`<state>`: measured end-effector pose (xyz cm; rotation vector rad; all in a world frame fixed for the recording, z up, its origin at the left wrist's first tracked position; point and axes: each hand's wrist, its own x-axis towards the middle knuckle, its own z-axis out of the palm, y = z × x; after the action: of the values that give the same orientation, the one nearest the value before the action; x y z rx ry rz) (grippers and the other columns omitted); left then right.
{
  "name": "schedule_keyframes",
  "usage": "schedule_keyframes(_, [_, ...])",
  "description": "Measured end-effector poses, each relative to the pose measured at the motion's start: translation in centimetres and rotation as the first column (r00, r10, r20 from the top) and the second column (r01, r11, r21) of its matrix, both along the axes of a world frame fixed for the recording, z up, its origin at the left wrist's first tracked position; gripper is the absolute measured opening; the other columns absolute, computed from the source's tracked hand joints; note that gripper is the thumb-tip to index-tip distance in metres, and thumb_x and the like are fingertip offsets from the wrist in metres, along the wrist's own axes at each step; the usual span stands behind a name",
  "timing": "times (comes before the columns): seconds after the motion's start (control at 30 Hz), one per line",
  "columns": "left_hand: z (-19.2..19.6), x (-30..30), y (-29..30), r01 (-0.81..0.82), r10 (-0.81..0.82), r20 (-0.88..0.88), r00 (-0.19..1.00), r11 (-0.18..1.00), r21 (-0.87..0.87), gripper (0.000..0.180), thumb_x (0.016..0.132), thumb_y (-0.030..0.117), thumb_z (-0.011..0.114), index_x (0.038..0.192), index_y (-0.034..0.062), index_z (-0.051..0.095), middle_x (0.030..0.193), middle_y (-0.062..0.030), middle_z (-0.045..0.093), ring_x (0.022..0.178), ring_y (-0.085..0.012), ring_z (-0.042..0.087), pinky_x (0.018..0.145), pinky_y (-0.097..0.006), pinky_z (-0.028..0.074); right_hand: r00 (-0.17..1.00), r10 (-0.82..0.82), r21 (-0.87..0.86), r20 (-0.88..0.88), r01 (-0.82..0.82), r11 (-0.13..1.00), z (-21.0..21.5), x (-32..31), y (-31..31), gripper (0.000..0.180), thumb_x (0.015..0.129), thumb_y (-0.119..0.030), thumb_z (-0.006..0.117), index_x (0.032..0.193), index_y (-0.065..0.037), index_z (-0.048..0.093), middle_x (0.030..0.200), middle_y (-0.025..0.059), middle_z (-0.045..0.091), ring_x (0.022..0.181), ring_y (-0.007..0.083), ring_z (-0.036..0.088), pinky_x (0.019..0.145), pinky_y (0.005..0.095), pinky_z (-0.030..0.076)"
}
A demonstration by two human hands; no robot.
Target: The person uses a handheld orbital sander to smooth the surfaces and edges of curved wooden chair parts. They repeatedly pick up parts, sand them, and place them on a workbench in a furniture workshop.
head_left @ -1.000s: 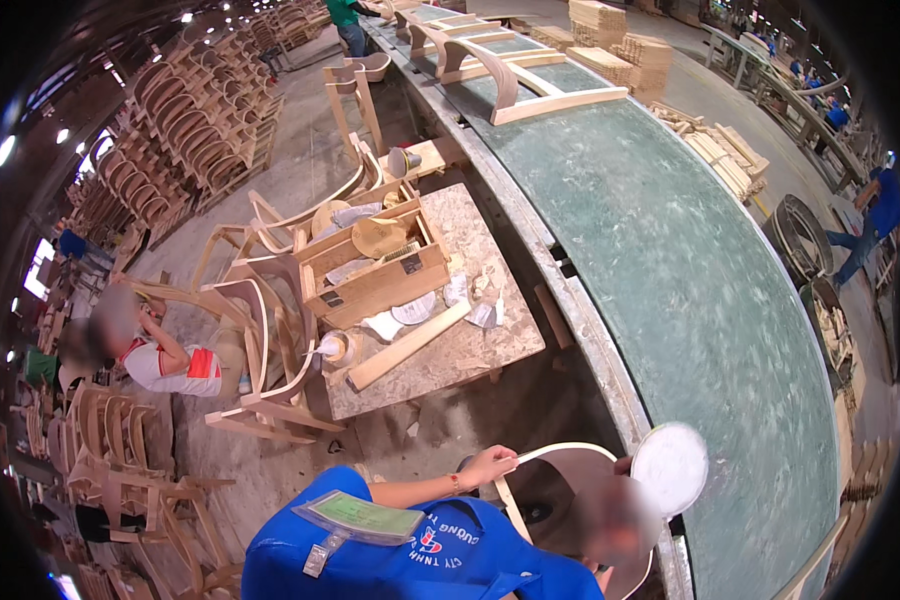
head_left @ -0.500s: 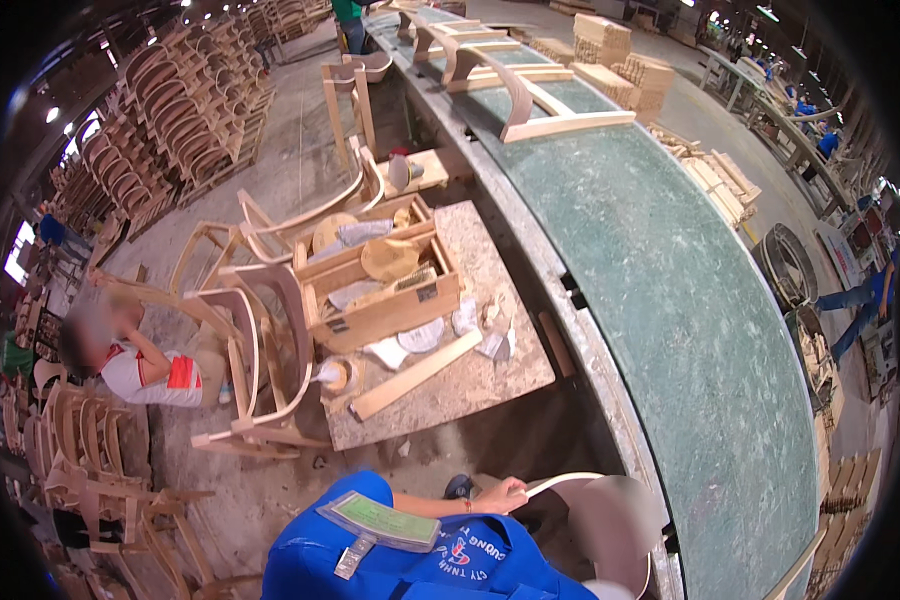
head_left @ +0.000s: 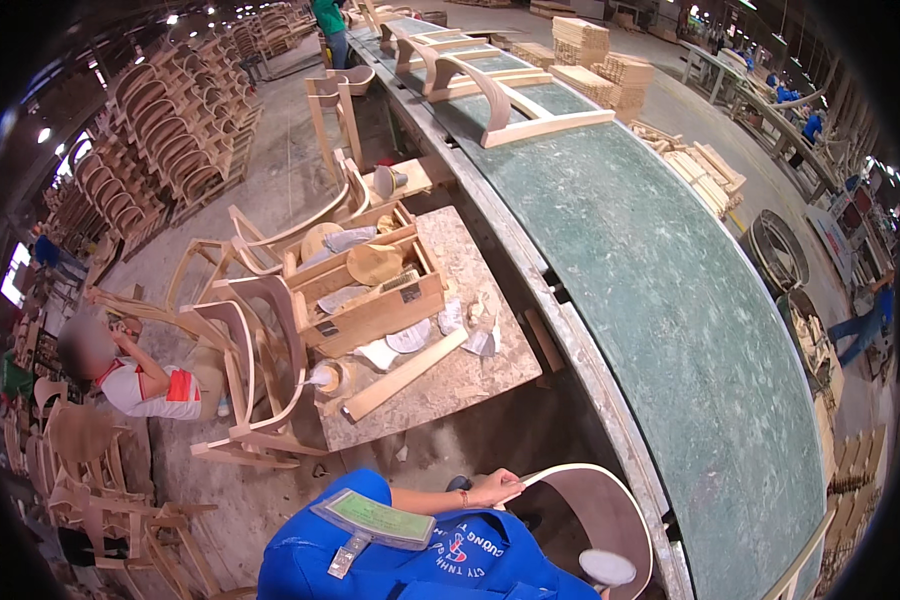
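At the lower middle, my left hand (head_left: pixel 497 487) is closed around the pale upper edge at one end of a curved wooden chair back (head_left: pixel 600 490). The chair back stands beside the long green-topped bench, its brownish inner face showing. A white oval pad (head_left: pixel 607 567) lies against the near right part of that curve. Just below it a sliver of my right hand (head_left: pixel 604 592) shows, apparently holding the pad; its fingers are mostly hidden at the lower edge. My blue jacket covers the lower part of the view.
The green-topped bench (head_left: pixel 650 280) carries chair frames (head_left: pixel 495 100) at its far end. Left of it, a low worktable (head_left: pixel 480 250) holds a wooden toolbox (head_left: pixel 380 315), a wood strip (head_left: pixel 405 375) and a small pot (head_left: pixel 330 377). A seated person (head_left: pixel 155 385) works beside chair frames.
My left hand keeps its hold on the chair back. The white pad now shows clearly near the lower edge, where a blurred patch covered the curve before. My view has shifted slightly.
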<state>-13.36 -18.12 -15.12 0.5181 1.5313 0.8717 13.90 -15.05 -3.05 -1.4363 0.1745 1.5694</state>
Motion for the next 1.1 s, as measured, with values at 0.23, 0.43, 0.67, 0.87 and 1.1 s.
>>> schedule_keyframes(0.23, [-0.9,-0.5,-0.6,0.085,-0.084,-0.025,0.996,0.995,0.043,0.053,0.083,0.042,0.061,0.120,0.0061,0.050,0.103,-0.0061,0.061,0.095,-0.0142,0.058,0.082,-0.028,0.045,0.936,0.013,0.034,-0.352,-0.002,0.999,-3.1,-2.8,3.1,0.035,0.077,-0.038,0.068,0.100,-0.013,0.058,0.075,-0.0004,0.059,0.056,0.0103,0.051,0.046,0.0212,0.042])
schedule_keyframes(0.43, [-0.4,0.0,-0.3,-0.026,0.027,-0.020,0.999,0.999,0.032,0.042,0.080,0.038,0.064,0.108,0.0090,0.054,0.085,-0.0031,0.064,0.073,-0.0121,0.060,0.063,-0.027,0.047,0.857,0.455,0.132,-0.242,-0.436,0.890,-2.3,-3.4,4.5,0.033,0.084,-0.050,0.055,0.091,-0.018,0.057,0.066,-0.0028,0.054,0.049,0.0116,0.049,0.043,0.0249,0.043])
schedule_keyframes(0.67, [-2.5,-0.2,-3.7,0.153,-0.110,-0.167,0.980,0.949,0.275,0.077,0.077,0.030,0.072,0.141,0.0070,0.035,0.125,-0.0169,0.055,0.112,-0.0234,0.056,0.096,-0.034,0.042,0.517,0.497,0.072,0.697,-0.740,0.669,-0.9,-3.9,6.0,0.060,0.075,-0.014,0.070,0.129,-0.006,0.045,0.119,0.0142,0.053,0.108,0.0228,0.054,0.090,0.0328,0.044])
schedule_keyframes(0.87, [0.0,0.2,-3.1,0.285,-0.213,-0.475,0.854,0.955,0.084,0.073,0.080,0.024,0.069,0.143,0.0298,0.032,0.116,-0.0165,0.062,0.104,-0.0362,0.059,0.088,-0.040,0.047,-0.006,0.359,-0.153,0.933,-0.911,0.382,-2.5,-5.4,7.9,0.068,0.067,-0.018,0.073,0.129,-0.008,0.047,0.120,0.0183,0.055,0.109,0.0332,0.055,0.094,0.0402,0.042])
schedule_keyframes(1.1, [0.3,0.1,-3.1,0.242,-0.235,-0.441,0.866,0.969,-0.043,0.068,0.075,0.018,0.066,0.138,0.0188,0.041,0.124,-0.0136,0.057,0.110,-0.0316,0.056,0.092,-0.039,0.045,-0.367,0.336,-0.353,0.868,-0.930,-0.103,-3.8,-12.2,6.9,0.075,0.068,-0.026,0.073,0.135,-0.038,0.043,0.101,0.0179,0.050,0.087,0.0355,0.061,0.077,0.0426,0.051])
